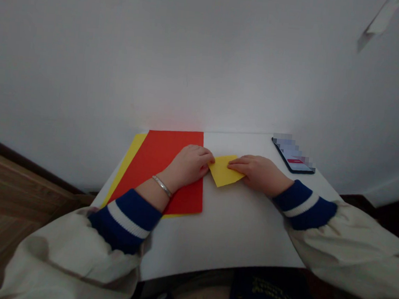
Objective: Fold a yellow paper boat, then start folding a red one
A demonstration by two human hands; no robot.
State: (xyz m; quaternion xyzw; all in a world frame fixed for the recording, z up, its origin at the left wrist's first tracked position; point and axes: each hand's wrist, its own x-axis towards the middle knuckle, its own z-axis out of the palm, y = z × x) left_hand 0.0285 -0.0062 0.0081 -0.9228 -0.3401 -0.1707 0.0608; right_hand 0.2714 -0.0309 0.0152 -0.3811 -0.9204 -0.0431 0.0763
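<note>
A small folded yellow paper [222, 171] lies on the white table [227, 226] between my two hands. My left hand [188, 163] rests partly on a red sheet [165, 165], fingers curled, its fingertips pressing the yellow paper's left corner. My right hand [258, 172] lies on the table with its fingers pressed down on the paper's right edge. A silver bracelet [162, 186] circles my left wrist. Both sleeves are cream with blue and white cuffs.
A yellow sheet [126, 166] lies under the red one, its edge showing at the left. A phone [294, 158] with a lit screen sits at the table's far right. A white wall stands right behind the table. Wooden floor shows at left.
</note>
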